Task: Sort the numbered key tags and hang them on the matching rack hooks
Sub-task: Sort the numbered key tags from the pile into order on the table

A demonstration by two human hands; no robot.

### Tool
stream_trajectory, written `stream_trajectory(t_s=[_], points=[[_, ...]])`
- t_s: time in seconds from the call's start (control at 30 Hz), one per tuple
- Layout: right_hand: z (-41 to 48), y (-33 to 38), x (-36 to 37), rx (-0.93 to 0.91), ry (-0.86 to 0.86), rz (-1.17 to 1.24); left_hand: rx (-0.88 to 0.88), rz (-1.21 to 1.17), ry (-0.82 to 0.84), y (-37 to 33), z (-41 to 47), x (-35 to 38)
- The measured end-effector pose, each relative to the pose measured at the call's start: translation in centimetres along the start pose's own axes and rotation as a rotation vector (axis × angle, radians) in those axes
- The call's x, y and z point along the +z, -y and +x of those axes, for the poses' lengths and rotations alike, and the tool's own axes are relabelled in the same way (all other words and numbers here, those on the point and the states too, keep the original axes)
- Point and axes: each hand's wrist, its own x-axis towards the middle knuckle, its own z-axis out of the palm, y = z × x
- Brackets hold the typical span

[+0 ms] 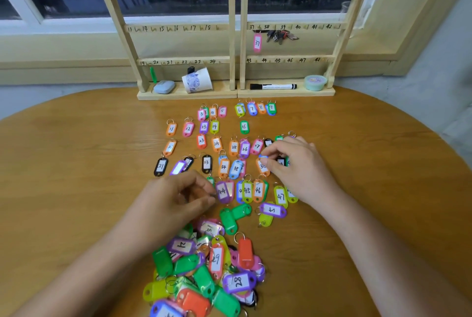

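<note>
— What lies where?
— A round wooden table (76, 163) carries a two-panel rack (236, 35) at its far edge. Before it, sorted tags (217, 143) lie in numbered rows, and an unsorted pile (204, 270) sits nearest the person.
— And the hands?
— The right hand (293, 163) pinches a blue tag (263, 156) in the thirties row. The left hand (176, 201) is curled, fingertips at tag 44 (222, 191); whether it grips, I cannot tell.
— Anything hung?
— Tag 37 (257, 42), on its hook, beside some keys (279, 35).
</note>
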Motion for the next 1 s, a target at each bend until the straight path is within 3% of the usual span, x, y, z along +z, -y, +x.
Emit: stream_trajectory(t_s=[0.2, 0.5, 0.7, 1.0], points=[[-4.3, 1.4, -1.6, -0.053, 0.060, -0.038, 0.087, 0.119, 0.013, 0.5, -1.6, 1.3], [-9.7, 1.6, -1.6, -0.057, 0.092, -0.151, 0.280, 0.261, 0.160, 0.1, 1.0, 1.2], [-9.9, 1.9, -1.5, -0.037, 0.114, -0.165, 0.282, 0.385, 0.299, -0.7, 1.9, 1.1], [-9.9, 2.4, -2.1, -0.004, 0.160, -0.085, 0.269, 0.422, 0.355, -1.0, 2.2, 0.9]])
